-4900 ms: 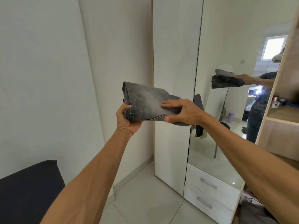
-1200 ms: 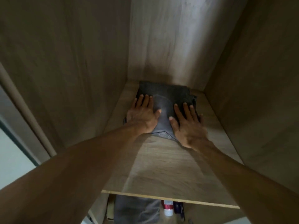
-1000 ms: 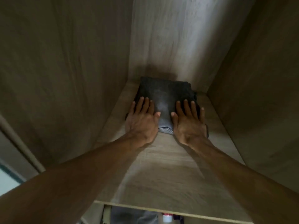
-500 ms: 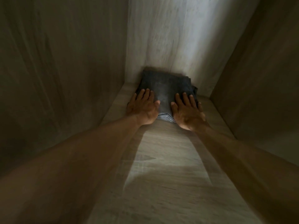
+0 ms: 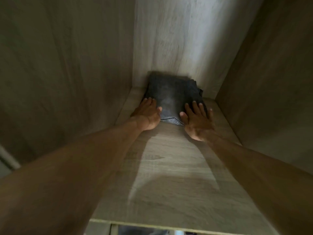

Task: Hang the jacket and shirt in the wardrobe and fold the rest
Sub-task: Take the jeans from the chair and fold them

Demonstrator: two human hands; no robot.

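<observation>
Wardrobe left side panel (image 5: pixel 64 73) in shadow, wood grain. Left hand (image 5: pixel 147 116) flat, fingers straight and together, palm down on left edge of folded grey jeans (image 5: pixel 172 99). Jeans sit at back of wooden shelf (image 5: pixel 169 175), far edge up against back panel (image 5: pixel 177 39), a bit closer to left wall. Right hand (image 5: pixel 197 122) flat too, fingers spread some, pressing on right front corner of jeans, heel of palm on shelf. Right side panel (image 5: pixel 271 82) dark. Pic kinda blurry.

Two hands (image 5: pixel 147 116) (image 5: pixel 198 123), one folded garment (image 5: pixel 171 97), one shelf (image 5: pixel 169 180).
</observation>
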